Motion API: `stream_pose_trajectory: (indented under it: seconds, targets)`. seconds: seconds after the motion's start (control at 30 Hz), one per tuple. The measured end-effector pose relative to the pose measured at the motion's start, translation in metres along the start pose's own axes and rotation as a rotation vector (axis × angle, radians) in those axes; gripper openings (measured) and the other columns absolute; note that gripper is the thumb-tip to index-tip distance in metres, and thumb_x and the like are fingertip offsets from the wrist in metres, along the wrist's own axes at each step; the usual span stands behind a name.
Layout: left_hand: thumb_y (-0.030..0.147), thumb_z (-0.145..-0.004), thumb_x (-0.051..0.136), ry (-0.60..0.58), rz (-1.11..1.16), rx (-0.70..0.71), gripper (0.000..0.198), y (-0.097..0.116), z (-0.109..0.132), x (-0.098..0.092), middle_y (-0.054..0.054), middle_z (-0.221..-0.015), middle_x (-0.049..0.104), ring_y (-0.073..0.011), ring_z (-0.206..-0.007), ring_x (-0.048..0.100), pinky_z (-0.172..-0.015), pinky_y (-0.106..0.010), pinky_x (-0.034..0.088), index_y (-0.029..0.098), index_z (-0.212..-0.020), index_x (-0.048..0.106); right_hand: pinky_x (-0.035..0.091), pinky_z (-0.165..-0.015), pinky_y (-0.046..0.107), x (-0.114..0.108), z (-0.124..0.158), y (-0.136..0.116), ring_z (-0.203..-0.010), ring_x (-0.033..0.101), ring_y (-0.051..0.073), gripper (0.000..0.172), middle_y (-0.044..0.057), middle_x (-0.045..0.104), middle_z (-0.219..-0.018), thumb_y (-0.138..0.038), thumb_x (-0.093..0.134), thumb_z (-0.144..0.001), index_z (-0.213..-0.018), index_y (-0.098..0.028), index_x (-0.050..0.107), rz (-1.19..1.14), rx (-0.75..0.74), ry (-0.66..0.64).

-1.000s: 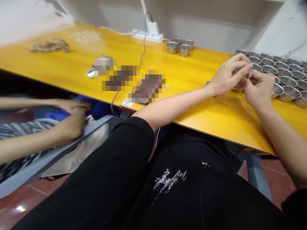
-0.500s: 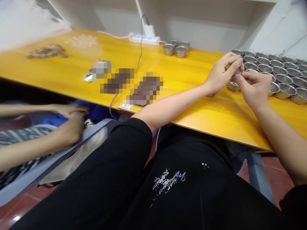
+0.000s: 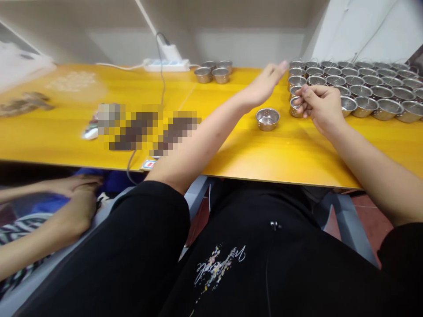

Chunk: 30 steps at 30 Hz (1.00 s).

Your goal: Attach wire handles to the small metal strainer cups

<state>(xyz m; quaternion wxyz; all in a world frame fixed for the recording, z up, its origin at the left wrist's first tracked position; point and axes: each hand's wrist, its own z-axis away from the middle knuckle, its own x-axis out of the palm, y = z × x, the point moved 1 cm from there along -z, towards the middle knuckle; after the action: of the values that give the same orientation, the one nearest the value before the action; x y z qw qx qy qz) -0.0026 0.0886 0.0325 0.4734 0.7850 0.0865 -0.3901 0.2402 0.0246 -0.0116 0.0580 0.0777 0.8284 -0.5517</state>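
My left hand (image 3: 262,88) is stretched over the yellow table (image 3: 244,160), its fingers extended and nothing visible in them. Below it stands a single perforated metal cup (image 3: 267,120), upright and apart from the others. My right hand (image 3: 320,105) hovers in front of the left end of the rows of metal cups (image 3: 366,107), thumb and fingers pinched together. Whatever it may hold is too small to tell. Thin wires stick up from many cups in the rows.
Several metal cups (image 3: 221,75) stand at the back beside a white power strip (image 3: 167,65). Two blurred dark objects (image 3: 134,132) and a cable (image 3: 161,83) lie left of my arm. Another person's hands (image 3: 79,189) rest at the lower left, below the table edge.
My hands were together by the rows; now they are apart, the left one farther left with its fingers extended. The single cup is now in plain view. The camera view has shifted right.
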Motion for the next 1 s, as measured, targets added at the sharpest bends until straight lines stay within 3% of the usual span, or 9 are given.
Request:
stream_pose_trajectory:
  seconds: [0.07, 0.17, 0.2, 0.27, 0.37, 0.47, 0.67, 0.8, 1.0]
  targets:
    - [0.105, -0.107, 0.051, 0.000, 0.043, -0.037, 0.104, -0.005, 0.022, -0.004, -0.017, -0.179, 0.069, -0.0478, -0.176, 0.052, -0.140, -0.058, 0.047, 0.030, -0.178, 0.057, 0.061, -0.061, 0.045, 0.001, -0.001, 0.000, -0.081, 0.081, 0.028, 0.068, 0.008, 0.089, -0.098, -0.103, 0.086, -0.098, -0.096, -0.035, 0.081, 0.003, 0.022, -0.008]
    - [0.092, -0.068, 0.100, -0.147, 0.012, -0.105, 0.150, -0.012, 0.050, -0.008, -0.026, -0.186, 0.062, -0.0504, -0.178, 0.052, -0.138, -0.054, 0.053, 0.024, -0.190, 0.046, 0.060, -0.064, 0.042, 0.005, 0.001, -0.003, -0.075, 0.073, 0.023, 0.073, 0.006, 0.083, -0.090, -0.106, 0.084, -0.095, -0.092, -0.033, 0.078, -0.068, 0.064, -0.035]
    - [0.082, -0.057, 0.108, -0.206, -0.014, -0.122, 0.161, -0.015, 0.055, -0.009, -0.028, -0.185, 0.062, -0.0511, -0.175, 0.057, -0.136, -0.053, 0.056, 0.020, -0.192, 0.044, 0.059, -0.065, 0.041, 0.007, 0.002, -0.004, -0.073, 0.069, 0.021, 0.074, 0.005, 0.081, -0.088, -0.106, 0.086, -0.092, -0.090, -0.033, 0.077, -0.100, 0.078, -0.046]
    - [0.068, -0.047, 0.110, -0.279, -0.067, -0.136, 0.161, -0.019, 0.058, -0.009, -0.028, -0.180, 0.066, -0.0502, -0.165, 0.066, -0.135, -0.053, 0.058, 0.015, -0.187, 0.051, 0.058, -0.068, 0.040, 0.010, 0.004, -0.005, -0.072, 0.064, 0.020, 0.073, 0.004, 0.077, -0.085, -0.104, 0.088, -0.090, -0.088, -0.032, 0.077, -0.140, 0.084, -0.062]
    - [0.066, -0.055, 0.104, -0.283, -0.138, -0.128, 0.126, -0.024, 0.053, -0.004, -0.023, -0.165, 0.077, -0.0470, -0.151, 0.075, -0.132, -0.054, 0.059, 0.015, -0.166, 0.070, 0.057, -0.068, 0.043, 0.014, 0.006, -0.004, -0.072, 0.063, 0.023, 0.069, 0.005, 0.071, -0.082, -0.100, 0.078, -0.100, -0.086, -0.033, 0.072, -0.093, 0.065, -0.070]
    - [0.060, -0.060, 0.103, -0.244, -0.161, -0.118, 0.106, -0.023, 0.050, 0.000, -0.019, -0.156, 0.081, -0.0448, -0.142, 0.077, -0.127, -0.054, 0.061, 0.019, -0.153, 0.073, 0.059, -0.068, 0.046, 0.016, 0.009, -0.004, -0.074, 0.066, 0.027, 0.069, 0.006, 0.070, -0.080, -0.101, 0.073, -0.103, -0.084, -0.034, 0.070, -0.050, 0.063, -0.063]
    - [0.041, -0.060, 0.104, -0.183, -0.055, -0.047, 0.100, -0.015, 0.054, 0.003, -0.017, -0.156, 0.081, -0.0427, -0.145, 0.076, -0.129, -0.050, 0.059, 0.020, -0.151, 0.070, 0.059, -0.066, 0.047, 0.015, 0.012, -0.009, -0.070, 0.061, 0.025, 0.073, 0.004, 0.069, -0.076, -0.107, 0.094, -0.081, -0.082, -0.037, 0.075, -0.187, 0.007, -0.071]
    - [0.045, -0.060, 0.108, -0.204, 0.013, -0.030, 0.099, -0.016, 0.056, 0.005, -0.016, -0.153, 0.082, -0.0439, -0.148, 0.075, -0.130, -0.051, 0.059, 0.021, -0.148, 0.069, 0.067, -0.071, 0.045, 0.012, 0.008, -0.007, -0.078, 0.073, 0.026, 0.070, 0.004, 0.076, -0.086, -0.100, 0.089, -0.095, -0.082, -0.034, 0.068, -0.119, 0.099, -0.058]
    - [0.048, -0.062, 0.109, -0.227, 0.103, 0.023, 0.096, -0.031, 0.050, 0.017, -0.014, -0.146, 0.082, -0.0415, -0.139, 0.077, -0.123, -0.051, 0.062, 0.023, -0.143, 0.065, 0.058, -0.067, 0.038, 0.016, 0.010, -0.007, -0.074, 0.065, 0.020, 0.066, 0.003, 0.067, -0.083, -0.090, 0.095, -0.097, -0.084, -0.030, 0.070, -0.288, 0.108, -0.170]
